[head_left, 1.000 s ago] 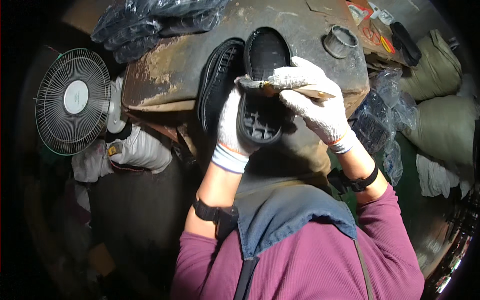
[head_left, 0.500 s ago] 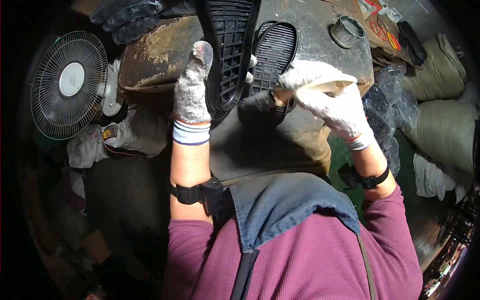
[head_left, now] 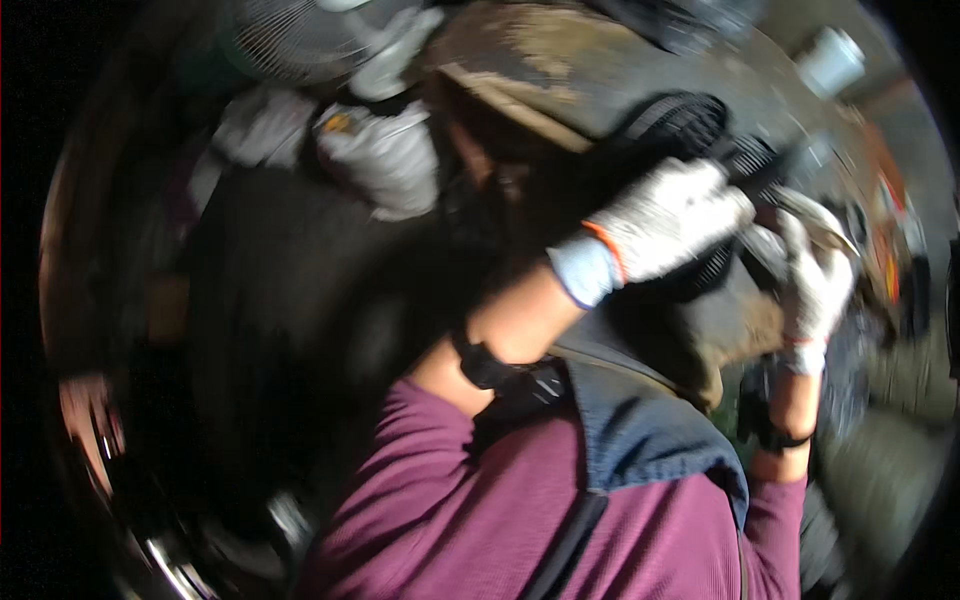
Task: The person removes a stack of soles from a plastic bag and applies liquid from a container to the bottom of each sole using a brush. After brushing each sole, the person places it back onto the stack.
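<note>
Both of my hands wear white knit gloves, and the picture is smeared by motion. My left hand (head_left: 675, 215) is curled against a black ribbed shoe sole (head_left: 680, 118), which shows above and below the glove. Close on its right, my right hand (head_left: 815, 280) grips a tool with a cream curved handle (head_left: 832, 222). The tool's working end lies by the left hand's fingertips, too blurred to make out. A further black piece stands out beyond the left fingers; I cannot tell whether it belongs to the same sole.
Behind the hands is a worn workbench (head_left: 565, 50) with a pale can (head_left: 832, 62) at its far right. A fan (head_left: 300, 40) and stuffed white bags (head_left: 380, 160) stand to the left. Clear plastic (head_left: 850, 370) and greenish sacks (head_left: 880, 480) lie at the right.
The head view has swung left, so the surroundings sit farther right. My left hand has come over close to the right one; earlier it held the sole upright, thumb raised.
</note>
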`<state>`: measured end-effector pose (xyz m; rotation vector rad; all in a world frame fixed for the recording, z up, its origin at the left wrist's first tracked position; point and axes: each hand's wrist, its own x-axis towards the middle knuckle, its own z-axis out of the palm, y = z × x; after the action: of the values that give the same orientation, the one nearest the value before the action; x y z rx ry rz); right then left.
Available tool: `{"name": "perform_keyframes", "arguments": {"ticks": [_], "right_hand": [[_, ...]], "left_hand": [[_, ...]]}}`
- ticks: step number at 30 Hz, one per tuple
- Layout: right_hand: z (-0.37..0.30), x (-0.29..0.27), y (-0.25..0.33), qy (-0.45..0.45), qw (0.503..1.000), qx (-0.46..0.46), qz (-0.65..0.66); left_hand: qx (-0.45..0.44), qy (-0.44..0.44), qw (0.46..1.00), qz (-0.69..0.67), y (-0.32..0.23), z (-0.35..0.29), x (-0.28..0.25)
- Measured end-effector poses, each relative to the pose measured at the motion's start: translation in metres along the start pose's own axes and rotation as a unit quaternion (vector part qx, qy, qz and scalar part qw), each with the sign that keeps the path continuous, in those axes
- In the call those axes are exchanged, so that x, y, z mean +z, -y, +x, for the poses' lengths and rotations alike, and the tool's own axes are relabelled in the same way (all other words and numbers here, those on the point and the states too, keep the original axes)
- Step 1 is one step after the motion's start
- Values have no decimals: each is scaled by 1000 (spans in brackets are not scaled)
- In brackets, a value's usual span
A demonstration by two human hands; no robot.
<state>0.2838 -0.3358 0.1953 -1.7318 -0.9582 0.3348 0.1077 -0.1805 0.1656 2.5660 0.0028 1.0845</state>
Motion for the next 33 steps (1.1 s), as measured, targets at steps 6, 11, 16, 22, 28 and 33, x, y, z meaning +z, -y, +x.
{"name": "perform_keyframes", "arguments": {"ticks": [6, 11, 16, 22, 28, 33], "right_hand": [[33, 4, -25, -48, 997, -61, -21], [31, 46, -7, -21, 995, -101, -13], [45, 17, -2, -1, 973, -180, -143], [31, 15, 14, -65, 965, -152, -204], [45, -21, -17, -124, 934, -168, -290], [65, -111, -70, -226, 826, -320, -405]], "left_hand": [[-386, 95, 820, -411, -29, -54, -37], [-541, -186, 489, -659, -30, -171, -104], [-122, -618, 290, -721, -21, -292, -229], [-287, -739, 363, -490, 75, -318, -221], [-340, -146, 926, 77, 98, -123, -34], [-245, -63, 946, 204, 74, -43, 39]]}}
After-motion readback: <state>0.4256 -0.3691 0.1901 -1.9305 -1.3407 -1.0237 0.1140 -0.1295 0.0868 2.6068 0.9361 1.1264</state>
